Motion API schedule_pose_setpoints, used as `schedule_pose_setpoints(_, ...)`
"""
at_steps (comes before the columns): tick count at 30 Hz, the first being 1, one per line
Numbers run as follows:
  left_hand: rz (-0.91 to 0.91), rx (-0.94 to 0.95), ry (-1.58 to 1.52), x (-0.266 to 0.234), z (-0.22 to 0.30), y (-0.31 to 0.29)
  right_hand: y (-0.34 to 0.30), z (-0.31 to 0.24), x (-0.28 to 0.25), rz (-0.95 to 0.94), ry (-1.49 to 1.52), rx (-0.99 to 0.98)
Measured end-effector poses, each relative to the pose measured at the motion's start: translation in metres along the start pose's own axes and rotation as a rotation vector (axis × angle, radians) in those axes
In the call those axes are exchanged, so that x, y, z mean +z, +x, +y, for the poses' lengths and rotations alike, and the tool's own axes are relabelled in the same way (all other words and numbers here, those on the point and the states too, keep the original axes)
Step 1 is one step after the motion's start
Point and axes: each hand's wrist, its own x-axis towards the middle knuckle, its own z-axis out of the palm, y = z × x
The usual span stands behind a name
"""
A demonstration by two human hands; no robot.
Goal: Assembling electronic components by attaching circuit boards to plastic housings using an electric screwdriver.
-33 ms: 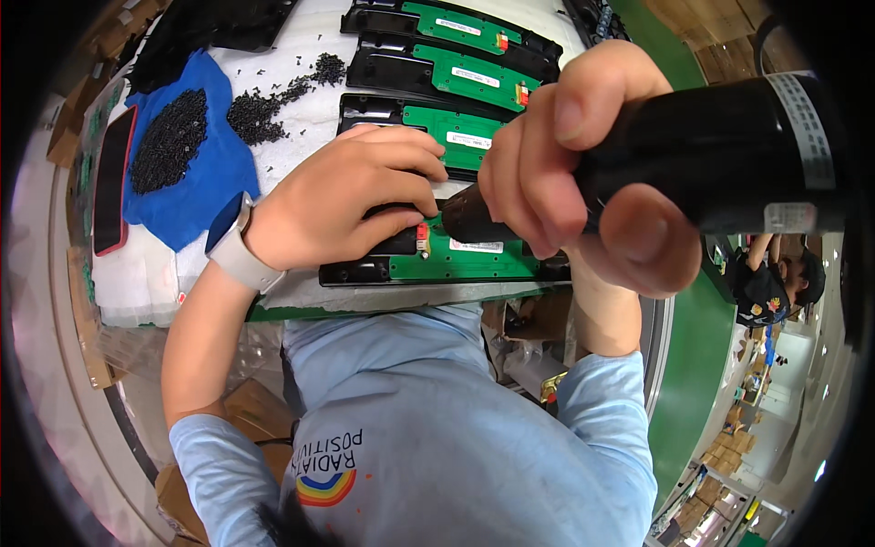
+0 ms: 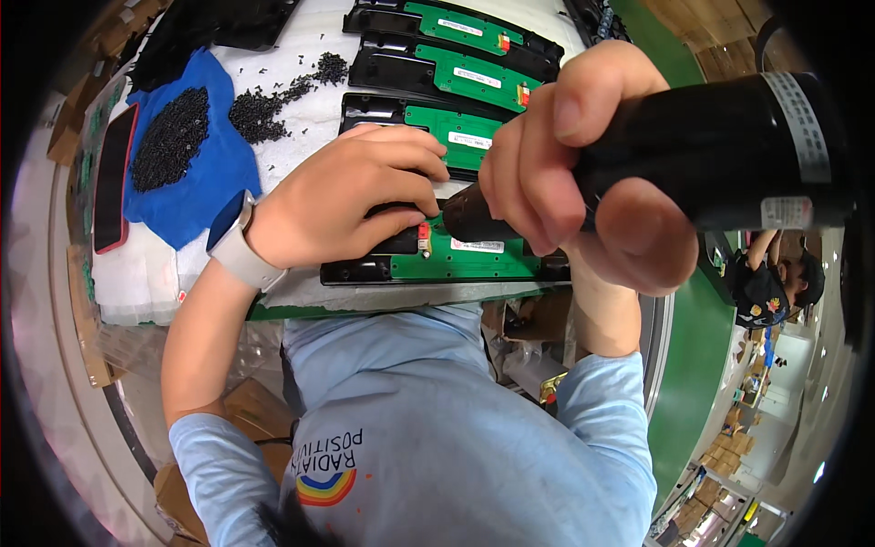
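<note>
My right hand (image 2: 565, 173) is wrapped round a thick black electric screwdriver (image 2: 702, 155). Its tapered nose (image 2: 467, 215) points left and down over the nearest green circuit board (image 2: 428, 267), which is set in a black plastic housing (image 2: 355, 273). My left hand (image 2: 355, 196) lies across that housing. Its thumb and index fingertips close together beside the driver's nose, just above a red and white connector (image 2: 424, 239). Whatever is between those fingertips, if anything, is too small to make out. The driver's bit and its contact point are hidden.
Several similar housings with green boards (image 2: 474, 77) lie in a row beyond. To the left, black screws (image 2: 171, 141) are heaped on a blue cloth (image 2: 205, 205), with loose screws (image 2: 260, 114) alongside. A red-edged phone (image 2: 116, 178) lies leftmost. Another person (image 2: 775, 283) is far right.
</note>
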Motion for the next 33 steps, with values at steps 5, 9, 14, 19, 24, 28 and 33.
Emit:
schedule_pose_setpoints(5, 0.046, 0.030, -0.071, 0.005, -0.003, -0.001, 0.004, 0.002, 0.010, 0.065, -0.045, 0.043)
schedule_pose_setpoints(9, 0.031, 0.012, -0.074, 0.002, -0.003, -0.003, 0.008, 0.006, 0.018, 0.109, -0.073, 0.072)
schedule_pose_setpoints(14, 0.059, 0.051, 0.033, 0.003, -0.001, -0.005, 0.005, 0.011, 0.023, 0.170, -0.244, 0.005)
schedule_pose_setpoints(19, -0.020, -0.025, 0.057, -0.008, 0.007, -0.009, -0.002, 0.010, 0.022, 0.125, 0.076, -0.076)
schedule_pose_setpoints(24, 0.447, -0.292, 0.564, -0.056, 0.000, -0.023, -0.004, -0.014, -0.005, -0.106, 0.124, -0.188)
schedule_pose_setpoints(28, 0.400, -0.612, 0.707, -0.089, -0.013, -0.051, -0.007, -0.014, -0.012, -0.095, 0.105, -0.217)
schedule_pose_setpoints(33, 0.243, -0.587, 0.701, -0.067, -0.026, -0.055, -0.006, -0.006, -0.013, -0.060, 0.161, -0.198)
